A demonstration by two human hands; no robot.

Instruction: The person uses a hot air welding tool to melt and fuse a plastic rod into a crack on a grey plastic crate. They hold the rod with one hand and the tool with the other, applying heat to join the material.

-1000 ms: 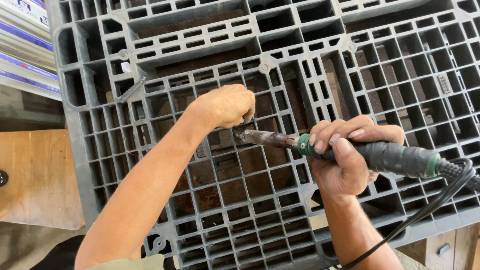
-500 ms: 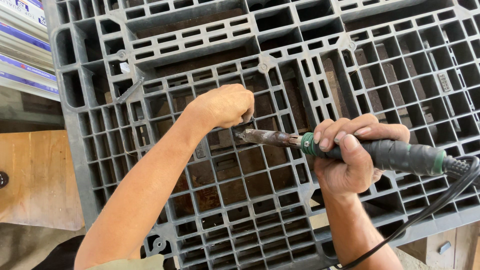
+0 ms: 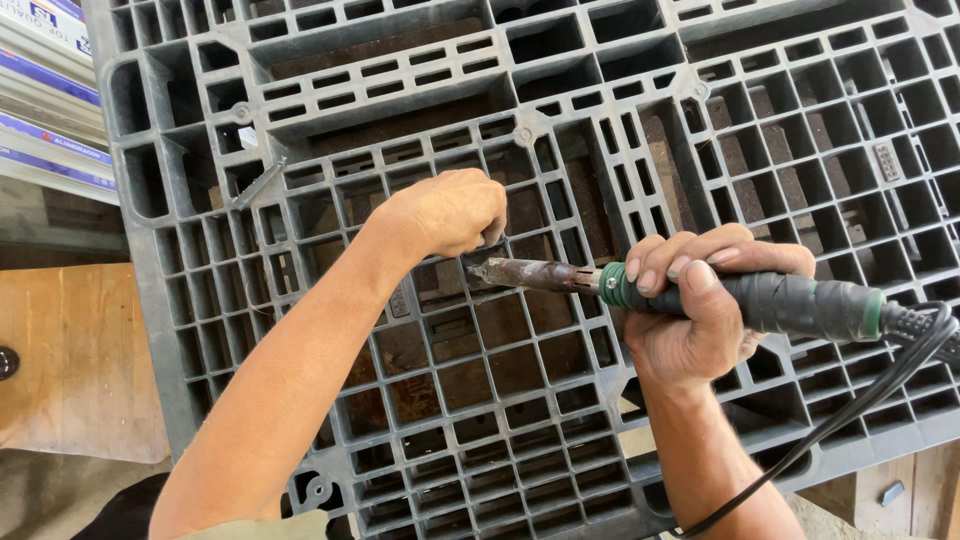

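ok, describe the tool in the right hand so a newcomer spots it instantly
Start from the grey plastic pallet filling the view. Near its middle the right hand grips a soldering iron lying level, its rusty tip beside the left hand. Only it has a black handle, green collar and trailing black cord.

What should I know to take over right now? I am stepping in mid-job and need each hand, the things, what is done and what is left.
Left hand: closed, knuckles up, resting on the grey plastic grid pallet beside the tool's tip.
Right hand: gripping the black-and-green handled corded soldering iron; its rusty metal barrel lies level, tip on a pallet rib.
Done: cannot tell; no finished seam shows.
Left: probably working the rib at the tip; mind the black cord.
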